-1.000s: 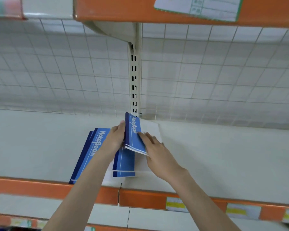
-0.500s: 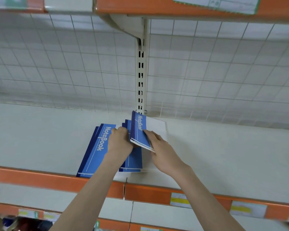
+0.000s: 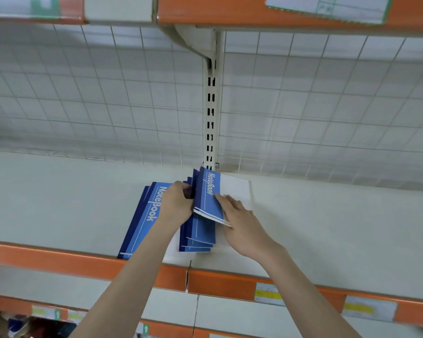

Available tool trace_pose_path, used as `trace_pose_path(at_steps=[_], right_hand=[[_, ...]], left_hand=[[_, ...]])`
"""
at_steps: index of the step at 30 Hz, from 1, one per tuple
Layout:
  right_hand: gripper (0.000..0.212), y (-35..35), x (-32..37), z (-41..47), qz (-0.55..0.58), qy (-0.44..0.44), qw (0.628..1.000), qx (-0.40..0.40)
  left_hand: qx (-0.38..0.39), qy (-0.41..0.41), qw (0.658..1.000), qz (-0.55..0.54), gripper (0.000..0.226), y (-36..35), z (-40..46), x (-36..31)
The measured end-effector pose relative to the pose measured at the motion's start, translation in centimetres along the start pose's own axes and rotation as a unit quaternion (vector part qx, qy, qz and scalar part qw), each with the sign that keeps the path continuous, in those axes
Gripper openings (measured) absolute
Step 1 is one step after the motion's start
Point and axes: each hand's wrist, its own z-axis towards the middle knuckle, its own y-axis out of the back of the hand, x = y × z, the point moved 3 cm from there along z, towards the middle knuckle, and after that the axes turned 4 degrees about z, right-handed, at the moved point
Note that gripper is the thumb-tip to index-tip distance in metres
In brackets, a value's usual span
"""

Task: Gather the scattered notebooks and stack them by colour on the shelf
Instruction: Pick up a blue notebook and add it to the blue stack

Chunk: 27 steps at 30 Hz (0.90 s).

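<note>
Two hands squaring up blue notebooks on the shelf [image 3: 327,215].

Gathering looks underway: the left hand [image 3: 175,206] grips the spine side of a lifted blue notebook [image 3: 209,198], right hand [image 3: 242,220] holding its lower edge with fingers laid along the cover. Below lie a fanned blue pile [image 3: 198,236], a separate blue stack [image 3: 142,220] and white notebooks [image 3: 237,189]; next, probably align them.

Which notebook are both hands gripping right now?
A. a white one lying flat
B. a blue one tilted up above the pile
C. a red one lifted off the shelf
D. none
B: the left hand and right hand hold the tilted blue notebook over the blue pile.
</note>
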Motion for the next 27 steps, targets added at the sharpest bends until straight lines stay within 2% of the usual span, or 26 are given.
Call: trace_pose_path(at_steps=[2, 3, 5, 7, 9, 10, 12, 14, 15, 17, 19, 23, 27], right_hand=[[0.06, 0.1, -0.1, -0.1, 0.008, 0.002, 1.0, 0.012], [0.06, 0.1, -0.2, -0.2, 0.018, 0.004, 1.0, 0.02], [0.076, 0.1, -0.3, -0.4, 0.052, -0.01, 0.998, 0.044], [0.094, 0.0, -0.4, -0.7, 0.065, -0.031, 0.995, 0.063], [0.089, -0.4, -0.6, -0.8, 0.032, -0.034, 0.998, 0.045], [0.081, -0.6, -0.6, -0.8, 0.024, -0.035, 0.999, 0.028], [0.069, -0.9, -0.7, -0.6, 0.036, -0.047, 0.998, 0.006], [0.066, -1.1, -0.7, -0.5, 0.059, -0.053, 0.997, 0.006], [0.065, -1.1, -0.8, -0.5, 0.071, -0.056, 0.996, 0.006], [0.063, -0.9, -0.9, -0.4, 0.084, -0.057, 0.995, 0.001], [0.062, -1.0, -0.8, -0.4, 0.079, -0.054, 0.995, 0.002], [0.063, -1.1, -0.6, -0.3, 0.061, -0.055, 0.997, 0.011], [0.063, -1.1, -0.7, -0.3, 0.068, -0.065, 0.995, 0.014]], left_hand=[[0.055, 0.074, 0.985, -0.144, 0.028, -0.2, -0.2, 0.3], [0.062, 0.094, 0.977, -0.18, 0.027, -0.4, -0.3, 0.3], [0.055, 0.12, 0.958, -0.254, 0.024, -0.5, -0.2, 0.2], [0.053, 0.123, 0.938, -0.319, 0.019, -0.5, -0.2, -0.1], [0.056, 0.099, 0.935, -0.337, 0.027, -0.4, -0.3, -0.4], [0.048, 0.073, 0.951, -0.295, 0.032, -0.2, -0.3, -0.2], [0.024, -0.019, 0.996, -0.084, 0.029, 0.0, -0.1, 0.2], [0.02, -0.076, 0.989, 0.128, 0.02, -0.4, -0.3, 0.6], [0.028, -0.075, 0.981, 0.178, 0.026, -0.7, -0.5, 1.0], [0.037, -0.062, 0.977, 0.2, 0.038, -1.3, -0.6, 1.2], [0.031, -0.059, 0.976, 0.205, 0.04, -1.4, -0.4, 1.1], [0.006, -0.045, 0.982, 0.184, 0.038, -1.5, -0.2, 1.0], [-0.015, -0.042, 0.983, 0.179, 0.025, -1.2, -0.2, 0.5]])
